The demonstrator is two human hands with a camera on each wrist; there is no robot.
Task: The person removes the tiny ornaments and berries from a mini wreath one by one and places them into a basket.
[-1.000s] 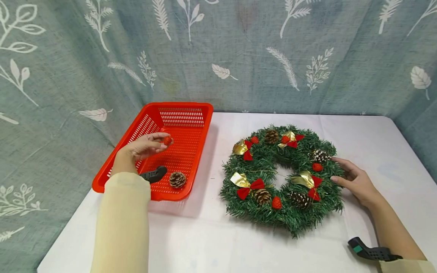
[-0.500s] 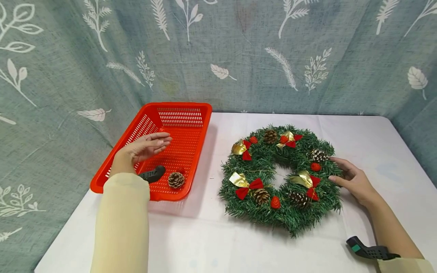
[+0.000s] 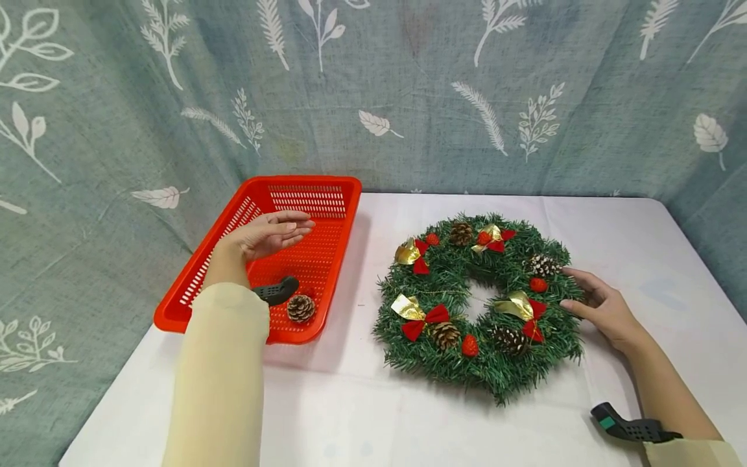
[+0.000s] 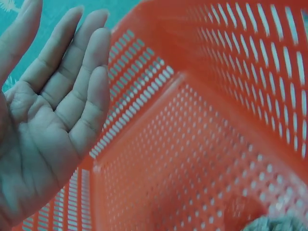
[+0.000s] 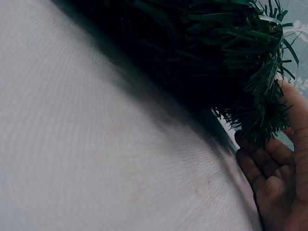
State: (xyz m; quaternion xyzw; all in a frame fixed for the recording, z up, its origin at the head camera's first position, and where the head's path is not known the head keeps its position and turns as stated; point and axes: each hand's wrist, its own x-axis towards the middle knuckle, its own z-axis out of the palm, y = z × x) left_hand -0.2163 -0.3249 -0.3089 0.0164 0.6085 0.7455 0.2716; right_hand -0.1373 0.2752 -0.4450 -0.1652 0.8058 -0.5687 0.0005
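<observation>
My left hand (image 3: 271,233) hovers over the red plastic basket (image 3: 344,259), fingers extended and nothing in them; the left wrist view shows its bare palm. Inside the basket, near the front right corner, lie a brown pine cone (image 3: 301,309) and, partly behind it, a small red strawberry ornament (image 4: 242,211). My right hand (image 3: 609,314) holds the right edge of a green Christmas wreath (image 3: 408,350), thumb on the upper side. In the right wrist view its other fingers curl beneath the needles.
Gold and red bows (image 3: 415,318), pine cones (image 3: 446,335) and red strawberry ornaments (image 3: 470,346) decorate the wreath. Basket and wreath stand apart on a white-covered table (image 3: 362,402). A grey-green patterned curtain (image 3: 420,130) hangs behind and along the left.
The left hand has let go of the red strawberry ornament, which now lies in the basket by the pine cone. That hand then moved slightly right and back. The right hand stays at the wreath.
</observation>
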